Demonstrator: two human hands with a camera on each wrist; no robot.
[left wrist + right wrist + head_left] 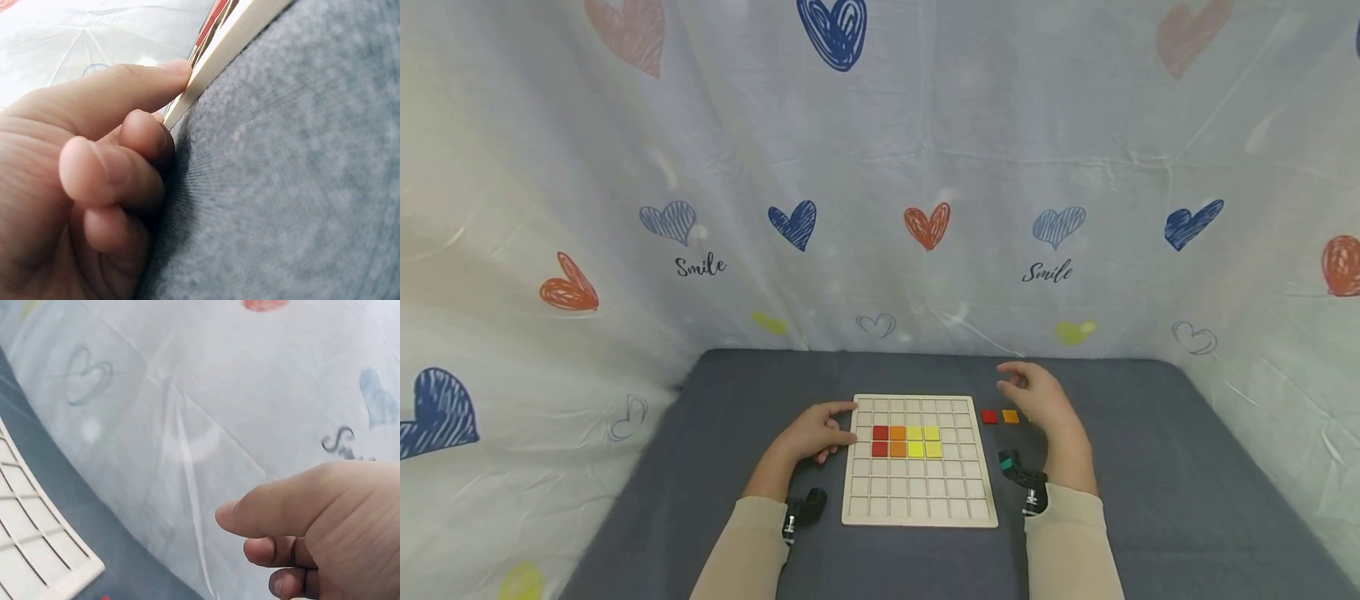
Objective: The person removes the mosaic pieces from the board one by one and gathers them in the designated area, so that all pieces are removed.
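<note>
A pale wooden grid board (917,487) lies flat on the dark grey table. Near its middle sit two red tiles (880,441), two orange tiles (897,441) and several yellow tiles (923,441), in two rows. My left hand (811,432) rests at the board's left edge, index finger and thumb touching it; in the left wrist view the thumb (144,84) presses the side. My right hand (1039,398) hovers right of the board, fingers loosely bent, nothing visible in them. Beside it lie a loose red tile (988,416) and an orange tile (1011,416).
A white curtain (865,283) printed with hearts and "Smile" hangs behind the table and along both sides. Grey table surface (1157,475) extends right of the right arm. A wrist camera (1030,483) is strapped to the right wrist.
</note>
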